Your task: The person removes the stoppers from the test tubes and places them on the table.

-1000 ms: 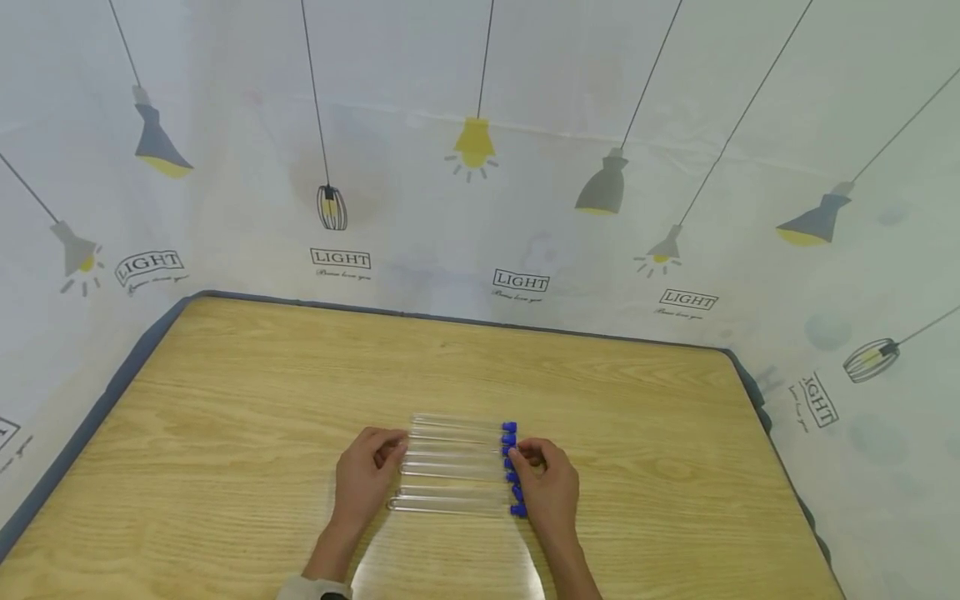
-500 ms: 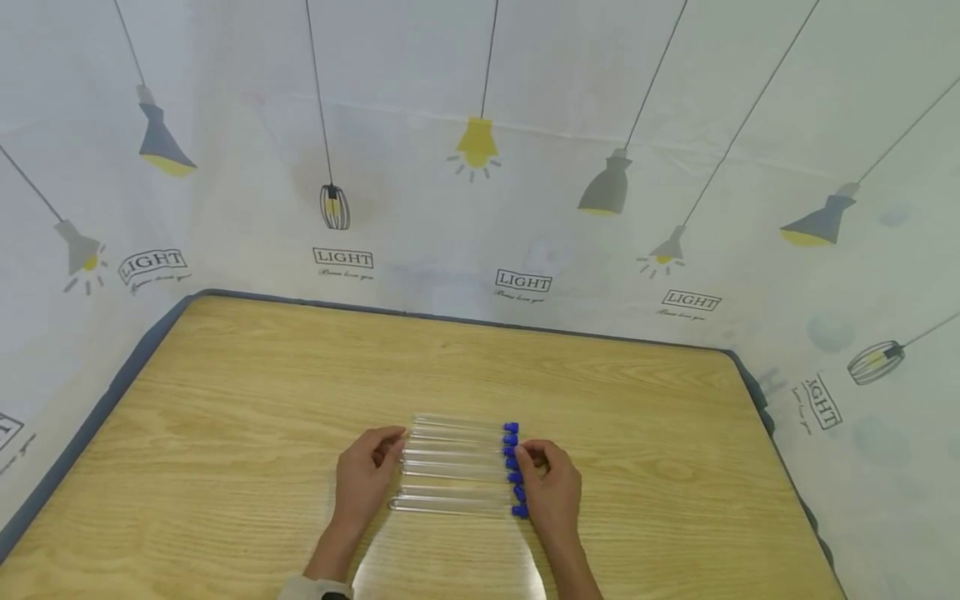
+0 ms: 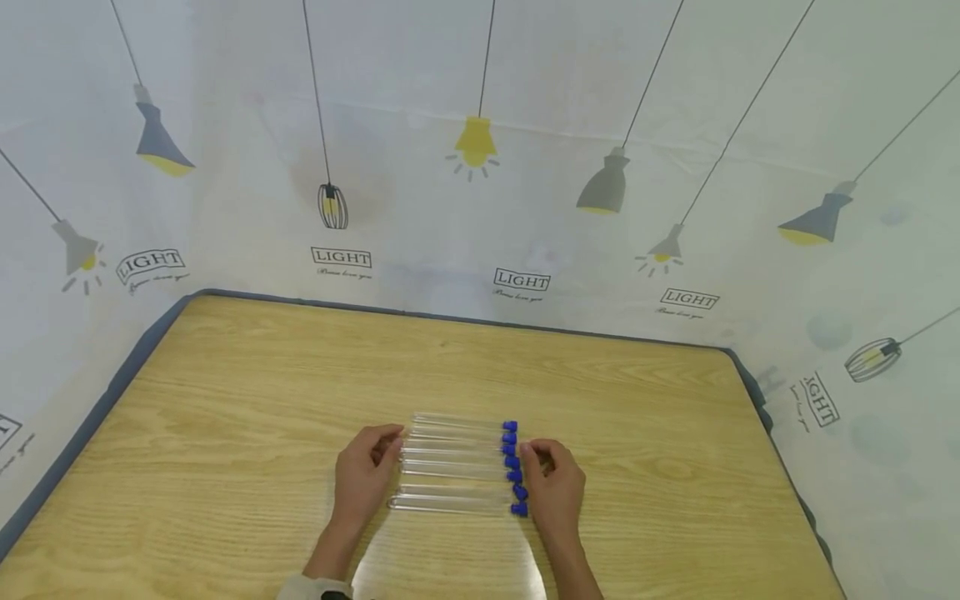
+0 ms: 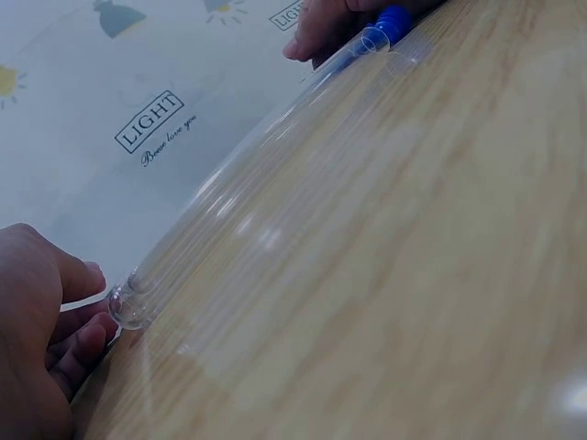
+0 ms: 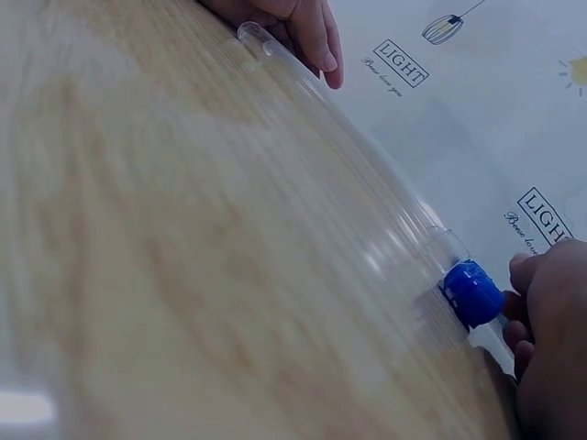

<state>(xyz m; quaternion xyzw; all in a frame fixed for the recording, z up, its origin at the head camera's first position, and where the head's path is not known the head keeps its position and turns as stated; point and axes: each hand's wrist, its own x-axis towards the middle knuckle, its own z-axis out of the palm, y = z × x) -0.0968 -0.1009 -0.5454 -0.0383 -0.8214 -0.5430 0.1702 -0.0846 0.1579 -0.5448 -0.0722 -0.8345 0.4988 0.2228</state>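
Several clear test tubes (image 3: pixel 453 471) with blue caps (image 3: pixel 513 476) lie side by side on the table, rounded ends to the left and caps to the right. The nearest tube's rounded end (image 4: pixel 129 308) pokes out further left than the others. At the rounded ends is my left hand (image 3: pixel 363 471), its fingers bent loosely and pinching nothing; whether a fingertip touches a tube I cannot tell. My right hand (image 3: pixel 555 487) rests just right of the caps, thumb and fingers relaxed, with a small gap to them in the head view. In the right wrist view one cap (image 5: pixel 473 293) hides those behind it.
The wooden table (image 3: pixel 262 400) extends around the tubes, with a dark blue edge (image 3: pixel 405 313) at the back. Behind it hangs a white cloth (image 3: pixel 420 208) printed with lamps. A bright reflection (image 3: pixel 450 558) lies on the wood in front.
My right hand has drawn slightly right, off the blue caps it was touching. My left hand has shifted a little left from the rounded ends. The tubes stay nearly in place.
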